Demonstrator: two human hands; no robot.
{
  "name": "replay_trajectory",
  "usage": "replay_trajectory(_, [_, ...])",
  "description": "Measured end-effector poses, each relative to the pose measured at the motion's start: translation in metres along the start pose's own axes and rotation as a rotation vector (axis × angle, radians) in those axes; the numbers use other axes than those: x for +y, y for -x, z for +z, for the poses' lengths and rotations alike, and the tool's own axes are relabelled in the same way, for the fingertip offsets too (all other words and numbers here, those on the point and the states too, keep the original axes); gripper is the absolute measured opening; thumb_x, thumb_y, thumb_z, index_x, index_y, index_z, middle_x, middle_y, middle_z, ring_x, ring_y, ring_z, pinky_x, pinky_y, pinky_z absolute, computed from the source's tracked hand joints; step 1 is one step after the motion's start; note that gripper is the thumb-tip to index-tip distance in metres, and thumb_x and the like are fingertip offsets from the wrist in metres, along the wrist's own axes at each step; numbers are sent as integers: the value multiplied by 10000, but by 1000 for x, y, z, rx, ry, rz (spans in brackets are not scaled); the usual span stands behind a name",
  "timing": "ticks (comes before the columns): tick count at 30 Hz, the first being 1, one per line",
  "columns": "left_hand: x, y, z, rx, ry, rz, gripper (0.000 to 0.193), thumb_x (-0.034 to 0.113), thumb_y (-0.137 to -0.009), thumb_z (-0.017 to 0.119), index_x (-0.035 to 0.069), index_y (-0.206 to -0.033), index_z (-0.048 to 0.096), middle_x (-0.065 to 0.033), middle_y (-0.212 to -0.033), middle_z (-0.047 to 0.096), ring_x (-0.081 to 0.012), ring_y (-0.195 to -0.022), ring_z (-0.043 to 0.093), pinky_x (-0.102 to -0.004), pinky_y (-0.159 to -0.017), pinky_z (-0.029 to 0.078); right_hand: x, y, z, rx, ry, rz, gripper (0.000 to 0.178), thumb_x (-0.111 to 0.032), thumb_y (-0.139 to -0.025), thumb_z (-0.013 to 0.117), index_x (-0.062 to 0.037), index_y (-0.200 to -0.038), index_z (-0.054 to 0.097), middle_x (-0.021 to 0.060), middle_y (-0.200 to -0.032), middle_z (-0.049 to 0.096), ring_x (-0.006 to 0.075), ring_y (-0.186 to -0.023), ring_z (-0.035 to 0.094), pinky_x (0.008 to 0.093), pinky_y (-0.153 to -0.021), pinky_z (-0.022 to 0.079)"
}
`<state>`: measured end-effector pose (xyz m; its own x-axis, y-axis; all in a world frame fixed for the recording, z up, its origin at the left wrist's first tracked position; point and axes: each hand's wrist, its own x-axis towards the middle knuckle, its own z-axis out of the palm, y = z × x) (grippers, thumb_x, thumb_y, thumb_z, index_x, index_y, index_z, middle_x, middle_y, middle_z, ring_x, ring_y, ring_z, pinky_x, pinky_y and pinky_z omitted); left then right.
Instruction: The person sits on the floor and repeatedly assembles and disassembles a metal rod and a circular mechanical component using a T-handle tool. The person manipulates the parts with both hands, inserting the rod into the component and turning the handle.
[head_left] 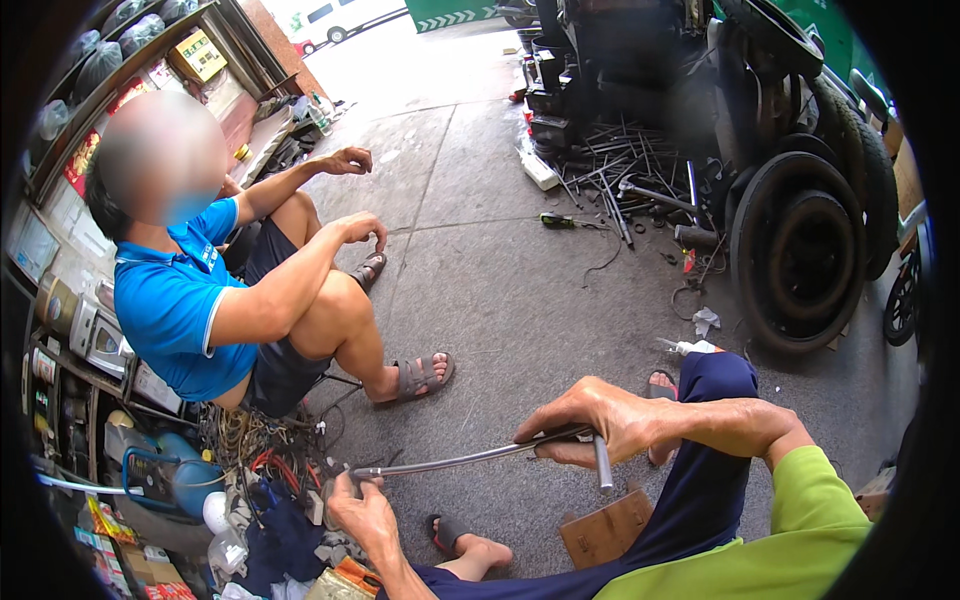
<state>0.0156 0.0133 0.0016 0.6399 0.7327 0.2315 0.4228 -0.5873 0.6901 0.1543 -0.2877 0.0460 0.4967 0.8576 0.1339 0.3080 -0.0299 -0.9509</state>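
Note:
A long, thin metal rod (455, 463) spans the gap between my hands, looking slightly bowed. Its left end lies in the closed fingers of my left hand (365, 515), low in the middle of the view. My right hand (610, 420) is closed around the other end, thumb below and fingers above. From beneath that grip a short, thicker metal bar (603, 463) points downward, crosswise to the rod; how the two join is hidden by my fingers. Below my right hand a brown wooden block (606, 528) lies on the floor.
A person in a blue shirt (185, 290) sits at left, hands bare. Beside them lie tangled wires (250, 440) and a blue tank (190, 475). Wheels and tires (755, 240), a heap of metal rods (630, 165), a screwdriver (558, 220) and a white bottle (697, 347) are at right.

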Motion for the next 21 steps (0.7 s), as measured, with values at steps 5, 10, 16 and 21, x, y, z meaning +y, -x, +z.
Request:
replay_trajectory(5, [10,14,-1,-225,505,-139,127,-89,-826,530,-84,-875,647,-63,-792,666,-109,-726,590,-246,-705,448,-11,-1,-20,44,85,57,222,-71,-812,669,7,-1020,675,163,-876,715,213,-815,716,304,-753,569])
replay_trajectory(10, [31,16,-21,-411,647,-166,237,61,-795,623,-75,-985,659,-103,-951,686,-159,-895,613,-287,-885,426,-6,-1,-37,122,36,71,151,-39,-819,669,7,-959,704,118,-820,719,151,-736,695,268,-697,567])
replay_trajectory(16, [28,12,-15,-572,893,-380,243,62,-837,599,-69,-1033,658,-123,-947,697,-142,-828,628,-247,-779,472,5,5,-47,439,271,11,141,-103,-863,626,-14,-912,724,61,-662,671,88,-549,617,213,-498,479])
replay_trajectory(21, [17,16,-10,-552,1106,-433,125,36,-913,603,-17,-1026,610,-126,-931,693,-133,-835,649,-256,-832,498,17,2,-42,615,227,28,273,-268,-903,622,-18,-901,730,8,-599,578,51,-502,488,198,-464,375])
